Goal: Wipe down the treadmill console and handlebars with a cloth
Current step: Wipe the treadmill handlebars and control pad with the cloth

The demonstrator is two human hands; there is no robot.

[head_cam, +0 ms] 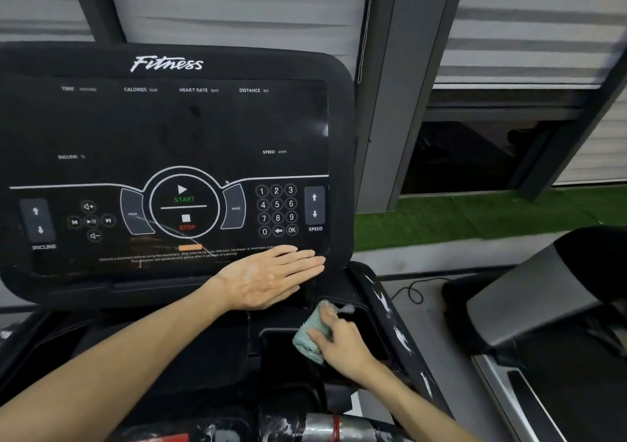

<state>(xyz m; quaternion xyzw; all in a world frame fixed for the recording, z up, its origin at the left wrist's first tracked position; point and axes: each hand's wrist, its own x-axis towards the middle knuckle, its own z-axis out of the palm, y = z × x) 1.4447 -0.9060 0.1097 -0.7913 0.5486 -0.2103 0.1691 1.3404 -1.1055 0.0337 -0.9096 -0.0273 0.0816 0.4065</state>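
Observation:
The black treadmill console (pixel 169 129) fills the left of the view, with a dark screen, START and STOP buttons and a number keypad. My left hand (pixel 271 277) lies flat with straight fingers against the console's lower right corner. Below it, my right hand (pixel 339 343) grips a bunched pale green cloth (pixel 310 334) over the right storage tray (pixel 369 326) under the console. A handlebar (pixel 325 426) with a metal sensor band and a red ring runs along the bottom edge.
A second treadmill (pixel 543 306) stands to the right, with a black cable (pixel 410 290) on the floor between the machines. Green turf (pixel 475 214), a dark pillar (pixel 383 102) and window blinds lie behind the console.

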